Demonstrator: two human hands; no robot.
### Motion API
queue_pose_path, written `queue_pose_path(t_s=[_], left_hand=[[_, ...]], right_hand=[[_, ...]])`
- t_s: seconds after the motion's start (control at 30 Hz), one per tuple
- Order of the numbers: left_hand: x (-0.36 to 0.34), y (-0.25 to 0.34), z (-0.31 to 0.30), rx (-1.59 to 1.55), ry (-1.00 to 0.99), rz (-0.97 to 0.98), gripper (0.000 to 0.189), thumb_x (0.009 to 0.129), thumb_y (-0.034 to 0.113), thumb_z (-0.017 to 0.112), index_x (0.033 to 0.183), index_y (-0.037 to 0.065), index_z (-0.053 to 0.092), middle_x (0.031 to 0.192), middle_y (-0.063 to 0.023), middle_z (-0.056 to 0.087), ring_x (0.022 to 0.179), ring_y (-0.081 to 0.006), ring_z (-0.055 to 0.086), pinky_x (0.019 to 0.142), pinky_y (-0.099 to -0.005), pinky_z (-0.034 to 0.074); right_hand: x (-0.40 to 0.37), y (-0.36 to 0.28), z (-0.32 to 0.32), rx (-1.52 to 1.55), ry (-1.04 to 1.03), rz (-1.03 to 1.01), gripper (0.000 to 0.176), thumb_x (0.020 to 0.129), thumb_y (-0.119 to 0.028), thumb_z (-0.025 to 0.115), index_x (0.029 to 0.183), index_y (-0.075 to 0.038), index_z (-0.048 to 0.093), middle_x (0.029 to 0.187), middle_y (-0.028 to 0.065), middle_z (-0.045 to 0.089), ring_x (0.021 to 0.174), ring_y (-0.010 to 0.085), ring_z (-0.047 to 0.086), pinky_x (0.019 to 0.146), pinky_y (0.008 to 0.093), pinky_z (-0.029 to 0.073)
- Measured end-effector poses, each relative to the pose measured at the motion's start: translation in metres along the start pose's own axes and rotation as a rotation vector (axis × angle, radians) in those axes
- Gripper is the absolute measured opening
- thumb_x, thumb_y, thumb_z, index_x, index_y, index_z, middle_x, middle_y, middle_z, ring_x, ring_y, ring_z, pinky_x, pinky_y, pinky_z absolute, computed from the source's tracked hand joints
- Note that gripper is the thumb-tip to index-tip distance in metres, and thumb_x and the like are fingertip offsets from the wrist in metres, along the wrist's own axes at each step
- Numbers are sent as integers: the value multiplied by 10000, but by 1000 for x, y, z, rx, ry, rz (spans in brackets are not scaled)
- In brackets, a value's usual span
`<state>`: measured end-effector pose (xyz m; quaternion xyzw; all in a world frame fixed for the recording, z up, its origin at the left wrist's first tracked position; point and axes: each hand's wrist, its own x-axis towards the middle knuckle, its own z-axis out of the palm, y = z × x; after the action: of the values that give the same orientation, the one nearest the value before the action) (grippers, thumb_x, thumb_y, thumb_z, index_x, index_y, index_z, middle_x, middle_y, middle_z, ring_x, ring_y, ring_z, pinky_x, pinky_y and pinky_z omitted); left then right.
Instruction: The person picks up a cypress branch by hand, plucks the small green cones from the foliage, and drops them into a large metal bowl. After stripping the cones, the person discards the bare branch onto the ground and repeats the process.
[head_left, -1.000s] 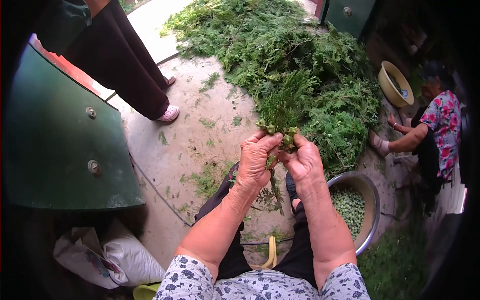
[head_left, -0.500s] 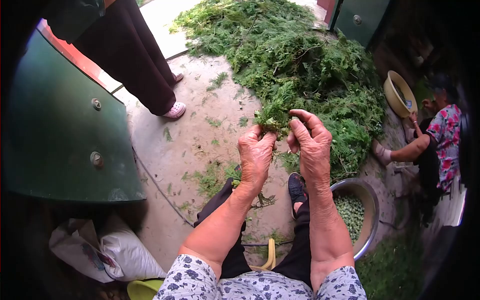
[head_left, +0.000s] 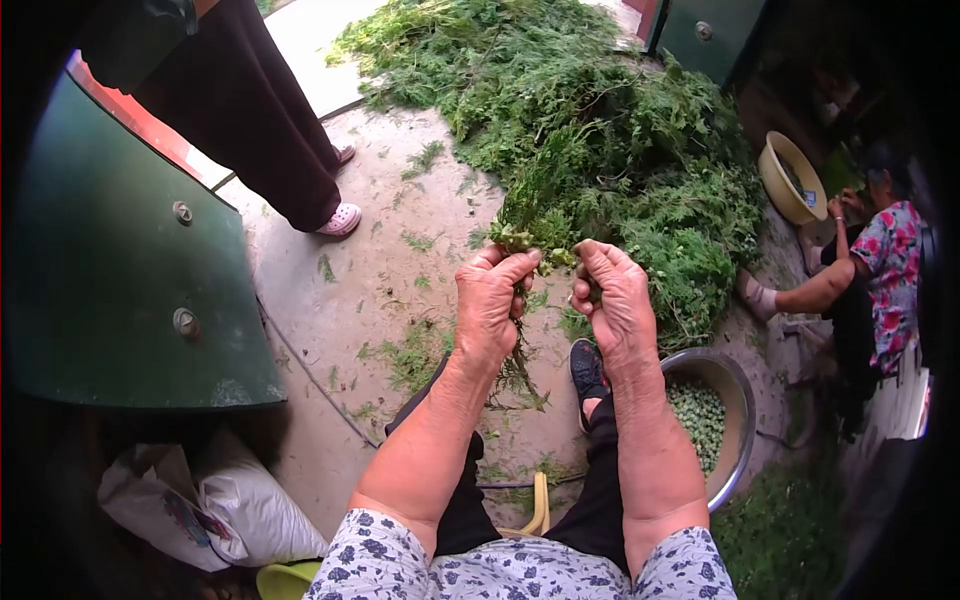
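Feathery green heap (head_left: 600, 140) sprawling at one o'clock; smooth, shiny-rimmed basin (head_left: 738, 440) of round green pieces (head_left: 699, 420) at four. Right hand (head_left: 625, 305)'s raised finger has curled in, grip contents unclear; left hand (head_left: 487, 305) pinches the lacy sprig (head_left: 514, 238), just above centre toward twelve.

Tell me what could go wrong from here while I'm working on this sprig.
Anything falling from your right hand could land on the floor, since the basin sits off to the side. The sprig might shed bits too, as your left hand holds it above bare floor. The dark cord lying loose could catch a foot.
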<state>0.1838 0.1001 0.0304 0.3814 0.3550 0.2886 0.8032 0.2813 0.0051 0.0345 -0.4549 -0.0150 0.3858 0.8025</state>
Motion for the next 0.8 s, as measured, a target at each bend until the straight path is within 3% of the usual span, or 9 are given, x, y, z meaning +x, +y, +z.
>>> queue_pose_path(t_s=[0.13, 0.37, 0.43, 0.53, 0.57, 0.6, 0.67, 0.73, 0.8], left_hand=[[1, -5, 5, -59, -69, 98, 106, 756, 60, 669, 833, 55, 598, 609, 57, 515, 463, -9, 406, 349, -164, 242], [-6, -2, 8, 11, -108, 9, 118, 749, 47, 672, 852, 47, 614, 592, 70, 501, 478, -17, 409, 398, -164, 291], [-3, -7, 9, 69, -88, 73, 96, 734, 41, 685, 810, 27, 628, 659, 42, 563, 532, -18, 407, 475, -176, 311], [-3, -9, 8, -23, -108, 88, 69, 745, 31, 667, 797, 32, 621, 643, 45, 558, 494, -11, 407, 426, -176, 300], [-4, -6, 8, -22, -107, 87, 69, 745, 31, 667, 797, 32, 621, 643, 45, 558, 494, -11, 407, 426, -176, 300], [-6, -2, 8, -90, -153, -12, 60, 765, 41, 652, 780, 62, 598, 575, 60, 502, 429, -15, 379, 378, -184, 272], [-9, 1, 9, -158, -199, -111, 77, 785, 52, 636, 763, 93, 574, 507, 75, 447, 364, -20, 350, 331, -193, 243], [-9, -1, 14, -197, -104, -141, 108, 805, 72, 628, 745, 109, 547, 478, 74, 416, 347, -28, 337, 328, -195, 238], [-6, -2, 13, -212, -65, -122, 93, 821, 97, 627, 770, 106, 549, 497, 63, 430, 354, -29, 332, 329, -195, 236]], right_hand=[[-8, 4, 10, -215, -72, -37, 198, 819, -177, 657, 897, -11, 581, 649, -13, 516, 463, 40, 453, 361, 173, 295], [-10, 6, 10, -517, -56, -195, 97, 818, -107, 632, 857, -18, 633, 639, -23, 543, 489, 36, 463, 423, 176, 351], [-5, 11, 4, -889, -69, -639, 72, 809, -83, 629, 839, -19, 644, 664, -18, 551, 507, 37, 465, 451, 185, 372], [-11, 8, 8, -703, -66, -407, 69, 819, -80, 620, 824, -12, 634, 684, 13, 558, 532, 46, 473, 459, 189, 372], [-11, -2, 6, -426, -124, -100, 87, 841, -95, 599, 858, -10, 603, 734, 50, 572, 565, 71, 490, 461, 202, 371], [-7, -2, 0, -426, -124, -99, 87, 841, -95, 599, 858, -10, 603, 734, 50, 572, 565, 71, 490, 461, 202, 371], [4, 5, -14, 299, -263, 215, 94, 861, -94, 565, 906, -12, 567, 782, 72, 580, 585, 90, 497, 455, 208, 366], [1, 0, -7, 336, -291, 213, 141, 872, -127, 562, 958, -19, 531, 805, 76, 577, 592, 99, 507, 452, 214, 375], [-4, -13, 3, 157, -165, 34, 188, 873, -174, 578, 974, -25, 521, 787, 78, 572, 610, 109, 524, 459, 219, 386]])
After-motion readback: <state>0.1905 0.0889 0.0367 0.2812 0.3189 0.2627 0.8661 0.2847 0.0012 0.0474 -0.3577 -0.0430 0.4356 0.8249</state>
